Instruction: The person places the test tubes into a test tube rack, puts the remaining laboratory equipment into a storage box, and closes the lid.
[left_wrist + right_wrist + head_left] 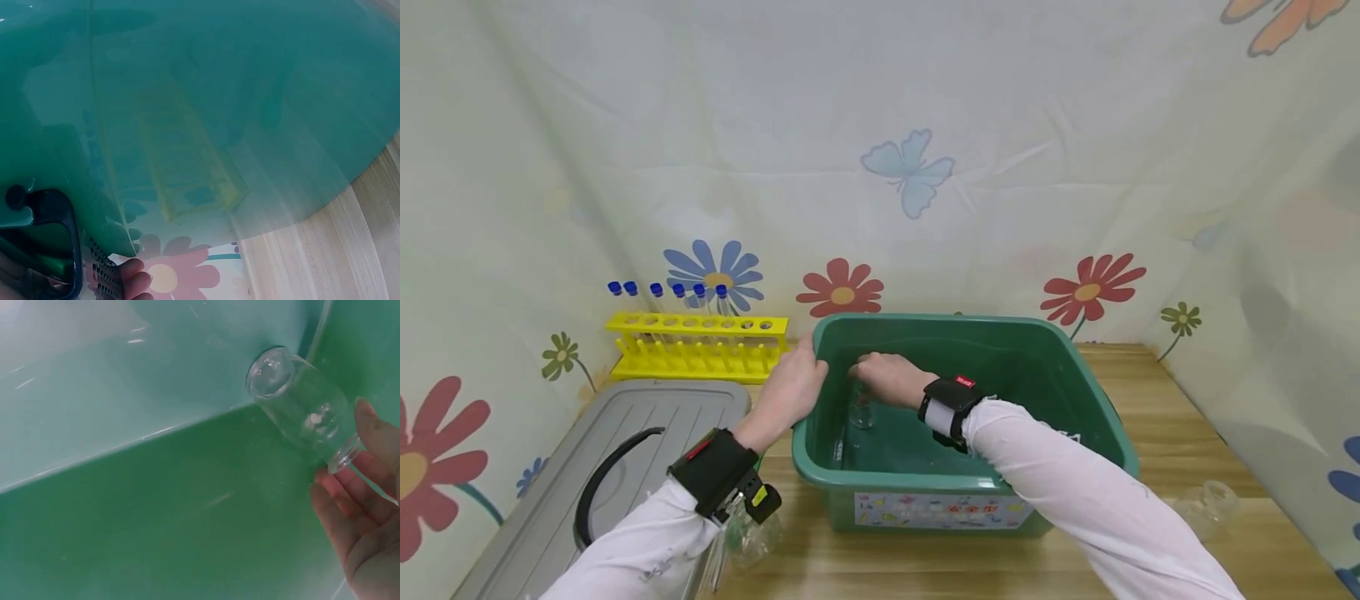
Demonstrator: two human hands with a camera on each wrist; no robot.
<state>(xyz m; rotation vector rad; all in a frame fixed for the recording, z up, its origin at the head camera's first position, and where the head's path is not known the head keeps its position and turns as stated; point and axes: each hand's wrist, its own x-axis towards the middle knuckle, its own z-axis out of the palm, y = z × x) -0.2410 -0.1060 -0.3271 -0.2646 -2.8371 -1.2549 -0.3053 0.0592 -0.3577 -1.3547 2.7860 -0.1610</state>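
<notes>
A small clear glass bottle (862, 413) is at the left end inside the green plastic bin (910, 482). My right hand (887, 377) reaches down into the bin to it. In the right wrist view, the thumb and loosely spread fingers (337, 512) lie about the mouth of the bottle (312, 415); firm contact is hard to tell. My left hand (790, 385) grips the bin's left rim. In the left wrist view, its fingertips (134, 278) show beside the dark handle (59, 215), while most of the hand is hidden.
A yellow rack (700, 325) with blue-capped test tubes stands behind a grey lid with a black handle (602, 475). Clear glassware (752, 537) sits under my left wrist, and another glass piece (1206, 507) beside my right forearm. A patterned curtain (1000, 125) surrounds the wooden table.
</notes>
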